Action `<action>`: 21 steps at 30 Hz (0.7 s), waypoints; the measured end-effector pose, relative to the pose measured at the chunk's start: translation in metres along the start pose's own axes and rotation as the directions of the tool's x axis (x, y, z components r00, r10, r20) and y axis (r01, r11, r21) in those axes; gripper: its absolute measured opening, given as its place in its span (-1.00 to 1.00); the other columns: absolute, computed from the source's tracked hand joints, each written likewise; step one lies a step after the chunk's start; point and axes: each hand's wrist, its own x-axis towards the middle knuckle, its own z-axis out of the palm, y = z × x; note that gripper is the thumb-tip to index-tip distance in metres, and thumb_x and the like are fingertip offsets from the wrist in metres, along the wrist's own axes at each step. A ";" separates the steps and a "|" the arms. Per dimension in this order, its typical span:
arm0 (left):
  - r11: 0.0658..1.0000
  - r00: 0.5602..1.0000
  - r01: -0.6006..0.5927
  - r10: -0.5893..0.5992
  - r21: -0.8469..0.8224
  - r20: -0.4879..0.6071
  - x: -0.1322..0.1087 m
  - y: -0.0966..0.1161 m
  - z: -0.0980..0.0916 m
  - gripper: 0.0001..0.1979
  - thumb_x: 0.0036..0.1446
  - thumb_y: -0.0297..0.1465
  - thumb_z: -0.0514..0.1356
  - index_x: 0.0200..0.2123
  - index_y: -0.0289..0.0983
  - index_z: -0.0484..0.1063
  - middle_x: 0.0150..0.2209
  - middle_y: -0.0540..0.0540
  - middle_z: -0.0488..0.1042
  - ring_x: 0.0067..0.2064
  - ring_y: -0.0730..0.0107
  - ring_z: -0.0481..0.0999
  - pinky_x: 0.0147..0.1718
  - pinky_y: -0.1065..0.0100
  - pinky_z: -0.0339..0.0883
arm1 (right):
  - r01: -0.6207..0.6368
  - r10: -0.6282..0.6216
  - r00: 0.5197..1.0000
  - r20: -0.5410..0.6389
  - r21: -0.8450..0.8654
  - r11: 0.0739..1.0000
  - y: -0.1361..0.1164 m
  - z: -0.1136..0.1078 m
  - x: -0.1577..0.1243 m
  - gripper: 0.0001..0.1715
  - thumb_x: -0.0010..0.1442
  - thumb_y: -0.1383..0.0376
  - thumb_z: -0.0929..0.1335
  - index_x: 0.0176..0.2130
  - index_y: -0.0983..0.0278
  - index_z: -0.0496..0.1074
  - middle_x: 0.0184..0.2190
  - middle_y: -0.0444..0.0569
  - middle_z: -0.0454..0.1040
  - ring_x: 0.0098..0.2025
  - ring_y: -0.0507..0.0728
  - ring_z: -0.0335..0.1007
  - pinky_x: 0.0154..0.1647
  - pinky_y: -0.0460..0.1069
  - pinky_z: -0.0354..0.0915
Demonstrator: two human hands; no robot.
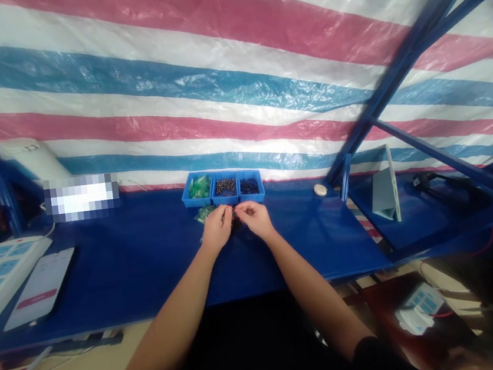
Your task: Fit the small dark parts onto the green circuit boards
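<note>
My left hand and my right hand meet over the blue table, fingertips pinched close together. Whatever sits between the fingers is too small to name. Below and between them lies a small dark pile, partly covered by the hands. Just beyond my left hand is a clump of green pieces on the table. Three joined blue bins stand right behind the hands. The left bin holds green pieces, the middle bin small dark and brassy parts, and the right bin dark blue or black parts.
On the table's left lie a phone and a white power strip. A small round white object rests at the right, near a blue metal frame. A tablet stands beyond it. Striped sheeting hangs behind the table.
</note>
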 end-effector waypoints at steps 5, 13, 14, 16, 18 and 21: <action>0.997 0.996 0.073 -0.075 -0.033 -0.055 0.002 -0.003 0.003 -0.70 0.27 -0.21 -0.02 -0.34 -0.23 0.42 -0.44 0.01 0.50 -0.41 0.42 0.45 -0.37 0.42 0.26 | 0.021 -0.022 0.999 -0.031 -0.011 1.000 0.000 0.004 0.004 -0.72 0.10 0.10 0.38 -0.32 0.28 0.48 -0.42 -0.07 0.53 -0.41 0.07 0.44 -0.34 -0.04 0.39; 0.976 0.915 0.212 -0.219 -0.058 -0.338 0.006 -0.014 -0.008 -0.70 0.27 -0.23 -0.02 -0.32 -0.23 0.43 -0.40 -0.01 0.54 -0.35 0.40 0.50 -0.28 0.41 0.29 | 0.186 -0.117 0.977 0.177 -0.454 0.872 0.005 -0.022 0.004 -0.85 0.12 0.27 0.38 -0.26 0.23 0.54 -0.37 -0.10 0.52 -0.39 0.05 0.37 -0.27 -0.04 0.30; 0.975 0.917 0.212 -0.220 -0.058 -0.333 0.006 -0.013 -0.007 -0.70 0.27 -0.22 -0.01 -0.32 -0.23 0.43 -0.41 0.00 0.54 -0.35 0.40 0.50 -0.28 0.41 0.29 | 0.240 -0.127 0.958 0.256 -0.480 0.844 0.005 -0.022 0.003 -0.84 0.10 0.28 0.40 -0.25 0.22 0.54 -0.38 -0.09 0.51 -0.35 0.06 0.37 -0.23 -0.03 0.29; 0.977 0.926 0.207 -0.214 -0.058 -0.311 0.005 -0.011 -0.005 -0.71 0.26 -0.22 -0.01 -0.33 -0.23 0.43 -0.41 -0.01 0.54 -0.35 0.40 0.50 -0.30 0.42 0.30 | 0.316 -0.149 0.930 0.336 -0.527 0.789 0.006 -0.018 0.000 -0.80 0.09 0.32 0.42 -0.21 0.21 0.55 -0.39 -0.07 0.49 -0.29 0.09 0.36 -0.16 -0.01 0.27; 0.979 0.935 0.199 -0.205 -0.053 -0.288 0.004 -0.009 -0.003 -0.71 0.26 -0.22 0.00 -0.32 -0.23 0.43 -0.41 -0.01 0.54 -0.36 0.40 0.50 -0.31 0.42 0.30 | 0.348 -0.156 0.918 0.363 -0.554 0.756 0.007 -0.014 -0.001 -0.80 0.11 0.34 0.41 -0.20 0.21 0.56 -0.37 -0.05 0.48 -0.25 0.11 0.35 -0.13 0.01 0.26; 0.981 0.943 0.188 -0.193 -0.045 -0.271 0.004 -0.007 -0.003 -0.71 0.26 -0.22 0.00 -0.33 -0.23 0.43 -0.40 -0.01 0.54 -0.37 0.40 0.50 -0.32 0.42 0.29 | 0.359 -0.150 0.912 0.383 -0.561 0.746 0.010 -0.011 -0.001 -0.84 0.13 0.33 0.41 -0.23 0.19 0.58 -0.34 -0.02 0.47 -0.23 0.11 0.36 -0.13 0.01 0.26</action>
